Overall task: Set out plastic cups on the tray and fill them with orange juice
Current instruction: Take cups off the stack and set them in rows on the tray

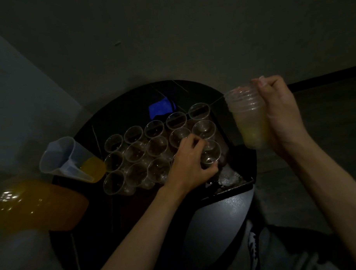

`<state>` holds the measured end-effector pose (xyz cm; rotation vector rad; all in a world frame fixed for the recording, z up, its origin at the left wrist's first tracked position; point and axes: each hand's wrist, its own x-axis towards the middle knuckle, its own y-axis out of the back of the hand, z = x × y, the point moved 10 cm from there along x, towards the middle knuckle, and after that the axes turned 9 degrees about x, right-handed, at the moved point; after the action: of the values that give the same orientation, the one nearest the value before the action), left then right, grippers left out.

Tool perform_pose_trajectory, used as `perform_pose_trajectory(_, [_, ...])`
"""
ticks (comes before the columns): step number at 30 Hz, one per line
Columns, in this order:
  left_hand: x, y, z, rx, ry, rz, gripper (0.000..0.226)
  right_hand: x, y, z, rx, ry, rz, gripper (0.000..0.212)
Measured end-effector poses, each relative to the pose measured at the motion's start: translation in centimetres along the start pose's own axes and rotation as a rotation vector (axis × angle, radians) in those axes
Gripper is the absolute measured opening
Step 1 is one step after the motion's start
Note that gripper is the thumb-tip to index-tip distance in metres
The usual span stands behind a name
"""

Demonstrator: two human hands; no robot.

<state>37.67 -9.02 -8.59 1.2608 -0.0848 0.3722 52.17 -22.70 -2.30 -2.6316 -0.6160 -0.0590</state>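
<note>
Round dark table [226, 218], dimly lit. Black tray [235, 186] at centre, loaded with clear plastic cups [155, 145] standing in rows, all apparently empty. Left hand [189, 163] at tray's 4 o'clock corner, fingers closed around one cup [211, 152] standing on the tray. Right hand [281, 113] raised off the table at 2 o'clock, gripping a stack of nested cups [248, 118]. Measuring jug [71, 158] at 9 o'clock, orange juice low inside. Orange container [38, 206] at 8 o'clock. Blue object [160, 108] at 12 o'clock.
</note>
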Motion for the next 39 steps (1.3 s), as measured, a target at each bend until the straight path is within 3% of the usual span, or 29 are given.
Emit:
perform_pose_trajectory(9, [-0.1,1.8,-0.5,0.001,0.006,0.073,0.042,-0.2,-0.1,-0.1,0.005,-0.005,-0.011,0.04])
perform_pose_trajectory(14, [-1.5,7.8,-6.0,-0.099,0.305,0.266,0.032,-0.2,-0.7,0.4,-0.013,-0.023,-0.014,0.042])
perform_pose_trajectory(17, [-1.3,11.5,-7.9,-0.208,0.36,0.325,0.018,-0.4,-2.6,1.3,-0.015,-0.051,-0.068,0.041])
perform_pose_trajectory(22, [-0.7,12.2,-7.6,-0.045,0.209,0.08,0.02,-1.2,-5.5,2.4,-0.008,-0.083,-0.115,0.025])
perform_pose_trajectory(26, [-2.3,14.1,-6.6,-0.104,0.153,0.165,0.029,-2.2,-8.4,3.1,-0.055,-0.111,-0.179,0.01])
perform_pose_trajectory(28, [-2.6,15.0,-6.8,-0.258,0.18,0.161,0.039,-3.0,-10.5,3.8,-0.067,-0.148,-0.248,0.014])
perform_pose_trajectory(31, [-2.7,15.3,-6.3,-0.467,0.152,0.003,0.051,-4.8,-14.4,4.8,-0.083,-0.191,-0.359,0.033])
perform_pose_trajectory(39, [-4.3,18.6,-9.7,-0.351,0.18,-0.094,0.052,-8.5,-21.7,7.2,-0.094,-0.204,-0.568,0.027])
